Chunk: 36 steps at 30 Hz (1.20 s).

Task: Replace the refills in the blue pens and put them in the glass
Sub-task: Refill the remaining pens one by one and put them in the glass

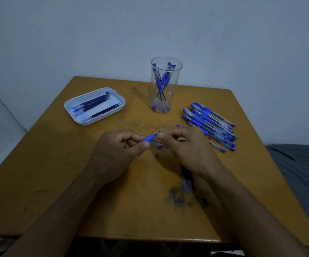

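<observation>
Both forearms reach from the near edge over the wooden table (57, 164), the hands meeting near its middle. The left hand (116, 151) is curled, its thumb and forefinger pinching the blue grip section of a pen (151, 137) (held tilted, its metal tip pointing up and to the right). The right hand (189, 147) sits just right of that tip with fingers curled inward; its fingertips lie close to the tip, but whether they touch it or hold anything cannot be told.

A clear glass (165, 86) stands upright at the far middle of the table and contains several blue pens leaning against its wall. A white tray (94, 106), far left, holds a number of dark blue refills lying roughly parallel. A pile of blue pens (211, 123) lies right of the glass, just beyond the right hand. A few more blue refills (187, 179) lie on the table below the right wrist, partly hidden by it. A small dark part (157, 154) rests on the table between the 2 hands, too small to identify. Blue ink stains (177, 195) mark the near part of the tabletop.
</observation>
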Available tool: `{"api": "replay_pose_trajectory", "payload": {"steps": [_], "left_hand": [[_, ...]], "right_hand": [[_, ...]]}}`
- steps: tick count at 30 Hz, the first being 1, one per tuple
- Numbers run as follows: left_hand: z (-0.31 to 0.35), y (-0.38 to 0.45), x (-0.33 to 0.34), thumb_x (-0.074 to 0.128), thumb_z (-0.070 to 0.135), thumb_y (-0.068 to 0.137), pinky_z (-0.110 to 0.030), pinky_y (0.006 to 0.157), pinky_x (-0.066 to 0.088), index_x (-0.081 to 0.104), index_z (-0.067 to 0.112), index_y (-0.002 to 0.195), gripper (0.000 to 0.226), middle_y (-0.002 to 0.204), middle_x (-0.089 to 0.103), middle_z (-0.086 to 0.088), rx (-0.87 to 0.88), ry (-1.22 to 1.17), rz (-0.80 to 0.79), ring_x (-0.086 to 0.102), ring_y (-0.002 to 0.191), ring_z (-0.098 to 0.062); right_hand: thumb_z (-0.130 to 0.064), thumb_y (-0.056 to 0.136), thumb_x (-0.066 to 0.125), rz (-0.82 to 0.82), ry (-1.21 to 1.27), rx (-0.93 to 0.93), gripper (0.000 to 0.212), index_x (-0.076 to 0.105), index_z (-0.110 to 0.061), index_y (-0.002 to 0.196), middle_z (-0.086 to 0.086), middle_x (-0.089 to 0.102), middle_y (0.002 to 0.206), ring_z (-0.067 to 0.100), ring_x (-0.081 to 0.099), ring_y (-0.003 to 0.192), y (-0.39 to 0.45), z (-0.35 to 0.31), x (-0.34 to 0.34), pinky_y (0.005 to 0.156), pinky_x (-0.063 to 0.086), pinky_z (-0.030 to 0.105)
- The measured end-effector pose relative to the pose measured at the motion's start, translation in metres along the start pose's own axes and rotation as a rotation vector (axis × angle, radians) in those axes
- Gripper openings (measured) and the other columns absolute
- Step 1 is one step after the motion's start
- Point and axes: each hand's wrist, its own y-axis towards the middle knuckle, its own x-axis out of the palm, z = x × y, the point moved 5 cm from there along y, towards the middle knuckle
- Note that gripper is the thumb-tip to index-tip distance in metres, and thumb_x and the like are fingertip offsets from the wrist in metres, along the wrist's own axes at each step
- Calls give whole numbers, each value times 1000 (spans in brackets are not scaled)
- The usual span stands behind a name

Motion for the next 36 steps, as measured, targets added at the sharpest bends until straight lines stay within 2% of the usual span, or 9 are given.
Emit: {"api": "replay_pose_trajectory", "payload": {"steps": [3,7,10,14,16,19,27,32,36], "left_hand": [[2,-1,2,78,24,85,-13,49,44,77,19,95,11,72,74,1,-16,-21,-3,59,52,0],[2,0,3,76,28,86,-17,50,47,76,23,95,10,74,75,2,-34,-2,-8,61,53,-3],[2,1,3,77,28,86,-16,50,47,76,22,93,9,73,74,1,-52,0,-5,60,52,-2],[-2,1,2,78,26,85,-14,48,43,77,20,89,7,73,73,-4,-91,26,-24,55,49,0],[-5,3,0,78,28,85,-15,48,43,76,22,88,7,73,73,-4,-105,59,-26,54,50,-2],[-8,4,-3,78,30,86,-14,48,43,76,22,88,8,72,73,-3,-118,59,-9,55,50,-2],[-8,5,-2,77,31,86,-17,49,44,76,21,86,10,71,72,-2,-109,84,-14,55,50,-2],[-9,4,-2,77,31,86,-18,51,45,76,23,87,8,71,73,0,-110,86,-27,57,50,-1],[-9,5,-1,77,31,87,-17,49,44,76,23,86,7,72,72,-1,-103,100,-34,55,50,-2]], "right_hand": [[-25,95,70,13,393,146,15,80,-15,88,6,65,68,10,45,48,-3,5,4,43,36,19],[-20,94,70,47,548,214,13,79,-11,95,8,72,78,11,45,48,-5,8,11,38,33,20],[-18,101,61,153,712,268,16,70,-6,104,14,76,93,15,53,50,-3,10,8,36,35,23],[-18,109,43,414,899,288,14,53,-8,110,16,76,88,18,63,54,2,17,-14,39,48,28],[-14,107,46,513,853,306,12,54,-9,100,15,72,78,15,56,50,2,26,-28,37,43,26],[-5,97,55,401,618,377,17,58,-10,81,12,66,71,13,45,45,1,35,-37,36,31,23],[-15,95,63,164,-253,360,13,74,-21,93,-6,69,80,6,61,60,-9,34,-42,47,40,19],[-7,92,61,135,-425,404,14,73,-12,86,3,71,78,14,66,64,-13,37,-35,57,60,33],[-13,95,60,136,-465,386,9,66,-17,91,0,67,79,12,63,67,-17,38,-37,52,50,25]]}}
